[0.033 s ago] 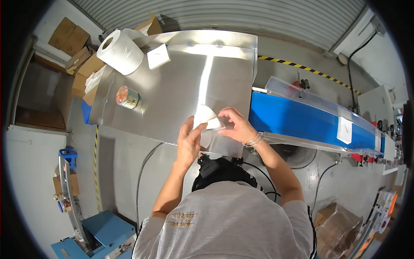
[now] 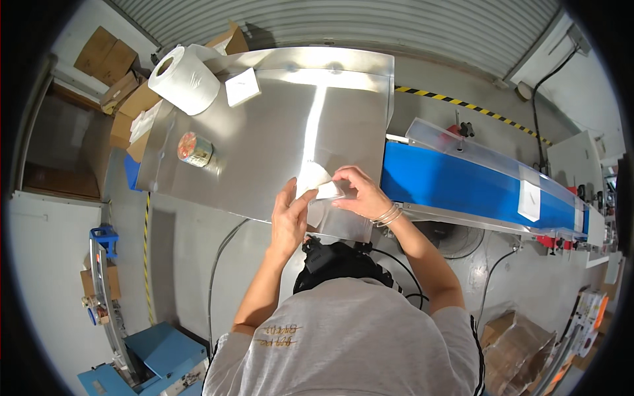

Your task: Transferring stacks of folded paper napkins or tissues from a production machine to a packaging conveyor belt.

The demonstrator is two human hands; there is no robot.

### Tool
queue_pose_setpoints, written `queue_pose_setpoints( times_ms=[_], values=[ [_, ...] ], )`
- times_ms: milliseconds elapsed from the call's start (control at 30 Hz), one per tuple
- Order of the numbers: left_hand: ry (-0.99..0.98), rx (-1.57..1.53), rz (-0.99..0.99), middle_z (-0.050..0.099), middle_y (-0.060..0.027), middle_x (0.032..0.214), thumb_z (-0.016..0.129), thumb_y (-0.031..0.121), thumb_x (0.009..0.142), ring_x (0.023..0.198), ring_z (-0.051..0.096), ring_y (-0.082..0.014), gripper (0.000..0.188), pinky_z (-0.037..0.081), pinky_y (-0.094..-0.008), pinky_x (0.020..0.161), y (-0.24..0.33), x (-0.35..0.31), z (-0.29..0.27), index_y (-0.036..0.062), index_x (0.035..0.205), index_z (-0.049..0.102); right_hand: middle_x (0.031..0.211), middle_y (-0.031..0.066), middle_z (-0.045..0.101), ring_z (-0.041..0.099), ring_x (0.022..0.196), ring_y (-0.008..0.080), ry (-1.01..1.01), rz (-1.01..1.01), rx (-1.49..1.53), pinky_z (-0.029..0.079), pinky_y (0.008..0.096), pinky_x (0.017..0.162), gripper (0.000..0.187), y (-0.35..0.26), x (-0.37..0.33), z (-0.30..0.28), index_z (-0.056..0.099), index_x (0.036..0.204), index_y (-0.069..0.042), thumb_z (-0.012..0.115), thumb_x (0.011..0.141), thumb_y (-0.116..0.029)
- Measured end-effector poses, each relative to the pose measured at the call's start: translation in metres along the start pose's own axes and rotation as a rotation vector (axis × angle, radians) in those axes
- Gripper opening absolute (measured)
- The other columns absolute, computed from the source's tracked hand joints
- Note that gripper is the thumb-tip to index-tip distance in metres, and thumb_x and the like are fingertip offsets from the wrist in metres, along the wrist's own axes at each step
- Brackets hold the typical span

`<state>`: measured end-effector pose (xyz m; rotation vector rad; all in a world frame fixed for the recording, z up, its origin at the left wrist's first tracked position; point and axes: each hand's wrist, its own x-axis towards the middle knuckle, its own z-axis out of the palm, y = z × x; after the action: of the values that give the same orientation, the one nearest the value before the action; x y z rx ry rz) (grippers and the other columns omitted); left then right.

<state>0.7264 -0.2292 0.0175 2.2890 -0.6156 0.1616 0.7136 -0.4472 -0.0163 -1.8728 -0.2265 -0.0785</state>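
1. A white piece is held near the front right corner of the table.
2. It is pinched by the left hand's fingers.
3. Whether the right hand grips cannot be told.

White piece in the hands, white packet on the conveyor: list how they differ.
The white piece is pinched by the left hand, with the right hand at its side; the white packet lies on the blue conveyor belt. The piece has a rounded, fan-like outline; the packet is straight-edged. Both are white.
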Motion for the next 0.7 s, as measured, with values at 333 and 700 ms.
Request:
queue_pose_setpoints(
  times_ms=[333,700],
  values=[
    [-0.007,-0.010,-0.097,0.060,-0.0173,0.112,0.058,-0.006,0.083,0.103,0.059,-0.0332,0.034,0.050,-0.0399,0.085,0.001,0.003,-0.004,0.0112,0.111,0.067,0.084,0.0033,0.054,0.048,0.075,0.0097,0.345,0.220,0.172,0.044,0.0260,0.068,0.027,0.058,-0.049,-0.054,0.053,0.105,-0.003,0.062,0.092,-0.024],
    [-0.105,0.152,0.344,0.066,-0.0079,0.097,0.059,-0.009,0.078,0.090,0.059,-0.0251,0.036,0.044,-0.0365,0.080,0.045,0.018,0.020,0.0098,0.107,0.068,0.109,0.0198,0.063,0.060,0.100,0.0373,1.079,0.491,-1.196,0.048,0.0403,0.085,0.044,0.092,-0.163,-0.253,0.060,0.112,-0.005,0.068,0.084,-0.039]
  ],
)
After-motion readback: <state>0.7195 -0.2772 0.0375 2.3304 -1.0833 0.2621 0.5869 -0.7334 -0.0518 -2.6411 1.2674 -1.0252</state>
